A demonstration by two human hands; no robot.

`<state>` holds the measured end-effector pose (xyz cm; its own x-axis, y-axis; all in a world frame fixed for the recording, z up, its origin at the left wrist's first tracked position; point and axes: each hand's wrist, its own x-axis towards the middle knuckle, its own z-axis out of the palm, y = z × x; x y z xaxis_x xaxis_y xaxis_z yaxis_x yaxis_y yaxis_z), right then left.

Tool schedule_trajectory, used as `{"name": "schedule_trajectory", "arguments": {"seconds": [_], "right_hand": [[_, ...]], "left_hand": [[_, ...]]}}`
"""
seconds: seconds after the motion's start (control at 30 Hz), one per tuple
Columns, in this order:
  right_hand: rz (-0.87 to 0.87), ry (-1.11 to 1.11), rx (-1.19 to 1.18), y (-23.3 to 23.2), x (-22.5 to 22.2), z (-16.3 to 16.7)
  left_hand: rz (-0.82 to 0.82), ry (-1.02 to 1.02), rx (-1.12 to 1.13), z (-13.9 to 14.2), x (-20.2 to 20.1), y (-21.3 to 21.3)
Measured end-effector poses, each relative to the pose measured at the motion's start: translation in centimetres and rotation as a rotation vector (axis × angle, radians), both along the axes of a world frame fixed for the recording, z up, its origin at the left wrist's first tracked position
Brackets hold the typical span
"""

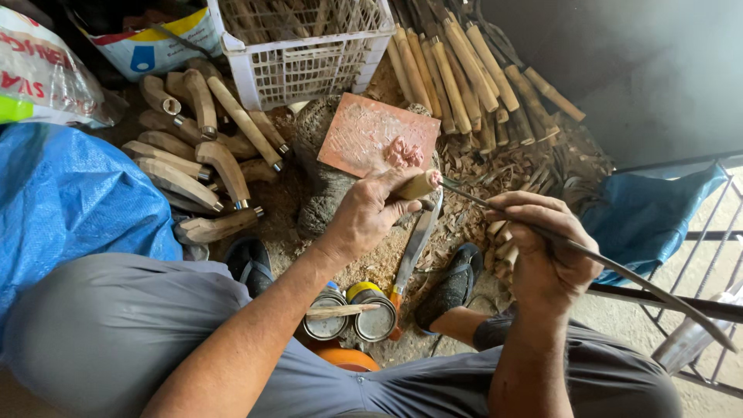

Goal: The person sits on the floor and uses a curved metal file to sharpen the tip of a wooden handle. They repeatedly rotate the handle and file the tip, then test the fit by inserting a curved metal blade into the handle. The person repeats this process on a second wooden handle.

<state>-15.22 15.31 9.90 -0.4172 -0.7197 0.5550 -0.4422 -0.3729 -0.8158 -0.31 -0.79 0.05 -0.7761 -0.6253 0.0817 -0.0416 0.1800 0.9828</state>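
left hand [370, 213] grips wooden handle [418, 186]; right hand [542, 248] holds curved blade [619, 271]

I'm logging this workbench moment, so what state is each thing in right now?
left hand: closed around a wooden handle
right hand: closed around a curved metal blade, its thin end at the handle's tip
two small tins: open, a stick lying across them
white crate: holding sticks
finished handles: piled on the ground
large knife: lying on the shavings
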Motion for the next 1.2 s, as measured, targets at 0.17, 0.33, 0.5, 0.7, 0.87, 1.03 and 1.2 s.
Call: {"name": "schedule_trajectory", "arguments": {"seconds": [0.17,0.33,0.5,0.7,0.87,1.03,1.2], "right_hand": [[-0.012,-0.050,-0.047,0.6,0.0,0.4],[-0.087,-0.118,-0.088,0.6,1.0,0.5],[-0.089,-0.141,-0.142,0.6,1.1,0.4],[-0.096,-0.073,-0.141,0.7,1.5,0.6],[-0.100,0.061,-0.062,-0.1,2.0,1.8],[-0.031,0.369,0.069,0.1,2.5,3.3],[-0.023,0.311,0.034,0.0,2.5,3.3]], "left_hand": [[-0.080,0.240,0.052,0.7,0.3,0.1],[0.101,0.145,-0.242,1.8,0.9,0.2],[0.056,0.105,-0.114,2.3,1.0,0.3],[0.059,0.193,-0.193,1.3,1.0,0.1],[0.122,0.129,-0.307,0.1,0.3,0.5],[0.063,0.083,-0.061,-0.2,0.4,0.2],[0.019,0.184,0.102,0.2,0.7,0.2]]}}
